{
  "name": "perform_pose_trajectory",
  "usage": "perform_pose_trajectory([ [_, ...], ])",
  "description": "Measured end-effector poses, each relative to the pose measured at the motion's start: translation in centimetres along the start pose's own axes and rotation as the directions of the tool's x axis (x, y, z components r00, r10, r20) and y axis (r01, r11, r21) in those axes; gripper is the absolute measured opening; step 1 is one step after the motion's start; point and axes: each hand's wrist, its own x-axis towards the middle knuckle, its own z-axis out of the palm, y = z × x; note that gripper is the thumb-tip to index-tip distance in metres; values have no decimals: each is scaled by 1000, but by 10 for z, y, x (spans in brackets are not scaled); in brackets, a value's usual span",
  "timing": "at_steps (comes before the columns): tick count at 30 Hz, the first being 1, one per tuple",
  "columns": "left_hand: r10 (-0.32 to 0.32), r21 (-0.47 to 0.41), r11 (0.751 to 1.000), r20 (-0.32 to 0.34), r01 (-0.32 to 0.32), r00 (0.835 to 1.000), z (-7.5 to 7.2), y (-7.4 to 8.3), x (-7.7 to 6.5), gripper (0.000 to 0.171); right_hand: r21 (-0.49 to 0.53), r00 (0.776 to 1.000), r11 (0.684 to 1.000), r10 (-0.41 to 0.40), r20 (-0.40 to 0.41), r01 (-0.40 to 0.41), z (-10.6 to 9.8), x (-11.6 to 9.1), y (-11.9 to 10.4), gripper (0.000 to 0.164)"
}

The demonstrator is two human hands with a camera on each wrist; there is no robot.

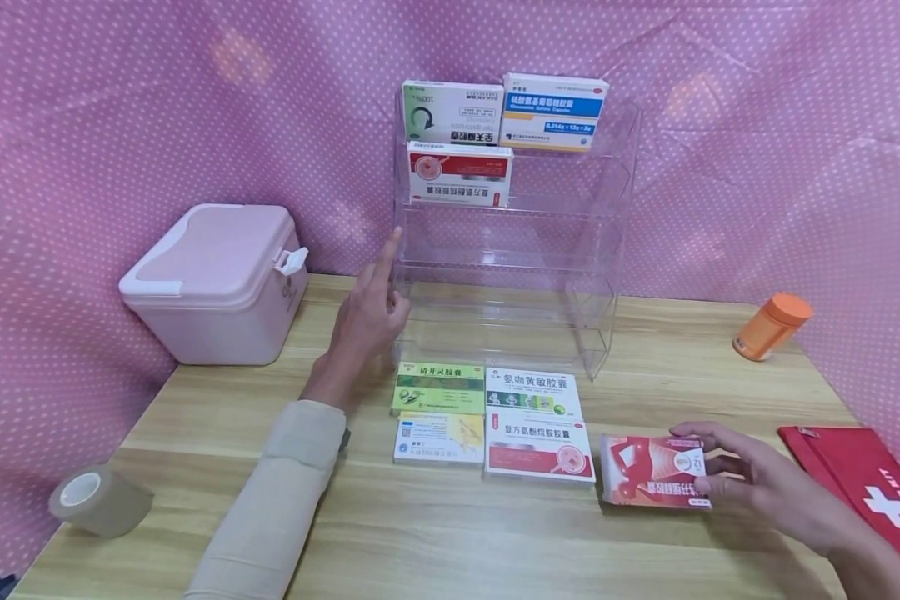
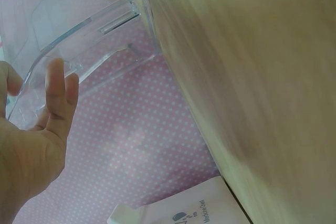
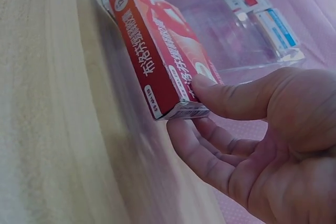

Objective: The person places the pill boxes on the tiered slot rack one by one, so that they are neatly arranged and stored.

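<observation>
My right hand (image 1: 768, 483) pinches one end of a red medicine box (image 1: 656, 472) between thumb and fingers, close over the table at the right. In the right wrist view the thumb lies on its printed face, with fingers at the end flap. My left hand (image 1: 371, 312) is at the left side of a clear acrylic display rack (image 1: 502, 250), index finger extended along the side panel. The left wrist view shows its fingers mostly straight at the panel's edge. On the rack's upper tiers stand a green-white box (image 1: 452, 112), a blue-white box (image 1: 553, 112) and a red-white box (image 1: 459, 175).
Before the rack lie a green box (image 1: 440, 389), a yellow-white box (image 1: 438, 439), a white-green box (image 1: 534, 393) and another red-white box (image 1: 538, 447). Around them are a pink medicine chest (image 1: 210, 283), a tape roll (image 1: 101, 502), an orange bottle (image 1: 772, 325) and a red first-aid pouch (image 1: 862, 483).
</observation>
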Motion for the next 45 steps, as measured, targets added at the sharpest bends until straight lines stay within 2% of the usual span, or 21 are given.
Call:
perform_pose_trajectory([
  [6,4,1,1000,0,-4,1000,0,0,0,99,32,999,999,-43,-22,44,-7,3,-3,65],
  [13,14,4,1000,-1,-14,1000,1,0,1,99,-78,995,996,-56,-78,50,-17,10,-21,65],
  [25,15,-1,1000,-4,-15,1000,1,2,1,99,-90,981,986,-153,-123,143,-38,40,-40,67],
  [29,13,-2,1000,1,-12,1000,1,2,1,98,-115,980,986,-138,-146,122,-42,49,-47,64],
  [35,3,-3,1000,4,-3,1000,0,2,1,99,-118,977,992,-70,-199,47,-47,63,-61,60],
  [41,2,0,1000,7,-2,1000,0,1,0,99,-171,969,985,-41,-245,-2,-54,76,-73,60],
  [45,4,5,1000,5,-4,1000,0,1,-1,98,-155,962,987,-3,-273,-41,-59,83,-82,63],
])
